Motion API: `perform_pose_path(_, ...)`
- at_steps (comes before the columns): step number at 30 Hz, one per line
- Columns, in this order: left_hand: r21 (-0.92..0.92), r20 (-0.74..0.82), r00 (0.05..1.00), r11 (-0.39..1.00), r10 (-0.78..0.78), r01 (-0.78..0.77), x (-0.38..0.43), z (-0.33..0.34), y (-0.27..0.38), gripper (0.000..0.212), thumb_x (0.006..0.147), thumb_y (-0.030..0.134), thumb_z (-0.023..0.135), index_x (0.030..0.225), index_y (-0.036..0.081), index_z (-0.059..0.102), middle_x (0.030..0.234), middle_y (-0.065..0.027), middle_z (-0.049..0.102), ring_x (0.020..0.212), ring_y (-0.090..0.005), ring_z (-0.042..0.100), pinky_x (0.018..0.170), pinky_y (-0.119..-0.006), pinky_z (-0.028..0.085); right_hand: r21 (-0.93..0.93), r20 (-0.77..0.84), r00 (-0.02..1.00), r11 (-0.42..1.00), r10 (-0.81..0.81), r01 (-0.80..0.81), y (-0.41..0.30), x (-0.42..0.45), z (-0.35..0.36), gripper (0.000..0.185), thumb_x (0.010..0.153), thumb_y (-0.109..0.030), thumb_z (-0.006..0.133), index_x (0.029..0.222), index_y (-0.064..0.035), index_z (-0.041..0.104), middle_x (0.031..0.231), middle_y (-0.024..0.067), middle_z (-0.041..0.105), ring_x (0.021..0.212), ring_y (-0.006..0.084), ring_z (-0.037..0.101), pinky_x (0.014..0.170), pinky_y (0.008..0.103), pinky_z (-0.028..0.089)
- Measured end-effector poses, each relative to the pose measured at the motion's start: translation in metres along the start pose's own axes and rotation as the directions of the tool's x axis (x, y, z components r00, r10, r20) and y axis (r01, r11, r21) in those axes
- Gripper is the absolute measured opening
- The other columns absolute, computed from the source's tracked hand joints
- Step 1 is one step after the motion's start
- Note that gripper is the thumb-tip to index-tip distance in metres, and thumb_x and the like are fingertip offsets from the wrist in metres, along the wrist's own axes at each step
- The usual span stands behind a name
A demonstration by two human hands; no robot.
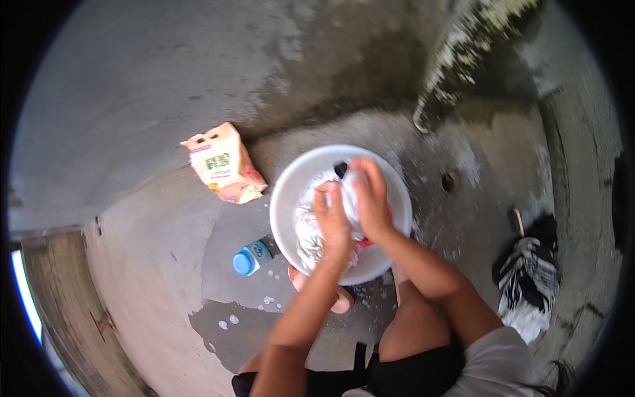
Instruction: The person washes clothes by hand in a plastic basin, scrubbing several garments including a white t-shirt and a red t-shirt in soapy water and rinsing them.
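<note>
A round white plastic basin (287, 173) stands on the floor between my feet, with wet clothes and suds inside. Above it my right hand (371, 198) grips a bunched white cloth (351, 196). Close on its left side is my left hand (331, 213), fingers curled; whether it holds part of the cloth I cannot tell. White garments (308, 233) lie in the basin's left part, and a red piece (365, 242) shows beneath my right hand. A small black item (341, 169) is near the basin's far side.
A printed detergent bag (223, 166) stands by the wall at the upper left. A blue-capped container (251, 258) is left of the basin. Black and white clothes (528, 278) and a brush (516, 221) lie at the right. The concrete floor (238, 293) is wet, with a drain hole (450, 182).
</note>
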State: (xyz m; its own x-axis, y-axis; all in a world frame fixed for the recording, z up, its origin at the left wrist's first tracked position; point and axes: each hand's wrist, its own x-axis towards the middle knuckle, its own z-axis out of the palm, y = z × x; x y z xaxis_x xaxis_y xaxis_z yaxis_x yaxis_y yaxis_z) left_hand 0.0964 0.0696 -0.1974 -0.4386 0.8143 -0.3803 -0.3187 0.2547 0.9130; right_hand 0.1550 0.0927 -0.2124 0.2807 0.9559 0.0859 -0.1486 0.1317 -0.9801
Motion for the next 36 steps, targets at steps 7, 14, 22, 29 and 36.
perform_pose_path(7, 0.018, -0.189, 0.976, 0.994, 0.109, -0.107, -0.043, 0.023, -0.089, 0.038, 0.083, 0.034, 0.045, 0.074, -0.001, 0.058, 0.060, -0.0030, 0.054, 0.057, -0.0114, 0.046, 0.052, -0.032, 0.041, -0.431, 0.242, 0.925, 0.886, 0.294, -0.169, 0.041, 0.018, -0.036, 0.029, 0.079, -0.015, 0.054, 0.055, 0.0013, 0.049, 0.048, 0.0098, 0.048, 0.045, 0.0151, 0.043, 0.044, 0.0311, 0.033)
perform_pose_path(14, 0.480, -0.004, 0.940, 0.825, 0.342, -0.298, 0.005, -0.029, -0.108, 0.032, 0.083, 0.028, 0.049, 0.084, -0.004, 0.055, 0.075, -0.0083, 0.057, 0.070, -0.0173, 0.049, 0.061, -0.028, 0.042, -0.698, 0.329, 0.885, 0.716, 0.329, -0.006, 0.058, 0.013, -0.025, 0.028, 0.080, -0.010, 0.048, 0.054, -0.0001, 0.046, 0.049, 0.0086, 0.047, 0.044, 0.0169, 0.044, 0.044, 0.0304, 0.034)
perform_pose_path(22, -0.365, -0.171, 0.982, 0.931, -0.083, 0.016, -0.014, -0.021, -0.054, 0.039, 0.086, 0.024, 0.041, 0.053, 0.004, 0.045, 0.053, -0.0017, 0.048, 0.052, -0.0086, 0.039, 0.048, -0.027, 0.034, -0.578, 0.325, 0.903, 0.815, 0.282, -0.046, 0.015, -0.031, 0.006, 0.036, 0.081, -0.016, 0.048, 0.049, 0.0000, 0.041, 0.040, 0.0033, 0.034, 0.042, 0.0120, 0.029, 0.041, 0.0316, 0.029)
perform_pose_path(29, -0.274, -0.156, 0.980, 0.959, -0.122, 0.076, -0.003, -0.017, -0.064, 0.038, 0.086, 0.021, 0.044, 0.051, 0.007, 0.040, 0.050, 0.0019, 0.040, 0.049, -0.0061, 0.033, 0.042, -0.023, 0.027, -0.544, 0.333, 0.936, 0.833, 0.110, 0.096, 0.013, -0.053, -0.001, 0.033, 0.078, -0.015, 0.052, 0.052, 0.0019, 0.042, 0.045, 0.0134, 0.041, 0.045, 0.0108, 0.043, 0.044, 0.0290, 0.035)
perform_pose_path(36, -0.203, -0.101, 0.990, 0.976, -0.103, 0.081, 0.002, -0.046, -0.060, 0.038, 0.084, 0.021, 0.047, 0.050, 0.009, 0.037, 0.048, 0.0029, 0.037, 0.048, -0.0052, 0.031, 0.041, -0.023, 0.025, -0.397, 0.301, 0.953, 0.903, -0.041, 0.164, 0.007, -0.085, 0.008, 0.021, 0.074, -0.006, 0.056, 0.055, 0.0020, 0.050, 0.048, 0.0144, 0.046, 0.048, 0.0148, 0.049, 0.048, 0.0339, 0.038)
